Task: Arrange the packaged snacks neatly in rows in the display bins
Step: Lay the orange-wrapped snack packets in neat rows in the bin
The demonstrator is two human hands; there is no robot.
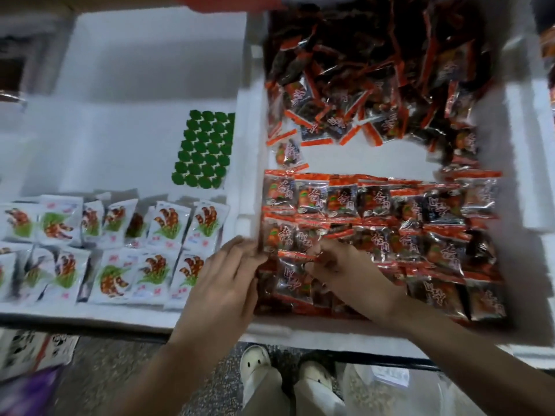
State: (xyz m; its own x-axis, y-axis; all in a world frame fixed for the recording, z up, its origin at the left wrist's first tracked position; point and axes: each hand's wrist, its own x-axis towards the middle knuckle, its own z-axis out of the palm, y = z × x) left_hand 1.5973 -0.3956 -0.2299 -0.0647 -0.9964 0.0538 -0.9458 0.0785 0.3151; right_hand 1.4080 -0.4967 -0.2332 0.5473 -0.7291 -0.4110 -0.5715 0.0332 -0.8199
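A bare strip of floor (360, 159) crosses the right foam bin (522, 145), between a loose heap of red snack packets (375, 70) at the far end and tight rows (390, 223) nearer. The left foam bin (150, 55) is bare in its far part except a patch of green round pieces (204, 148); white packets (120, 241) fill its near end.

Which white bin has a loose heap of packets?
The right bin, its red packets heaped at the far end; the left bin's white packets lie in rows.
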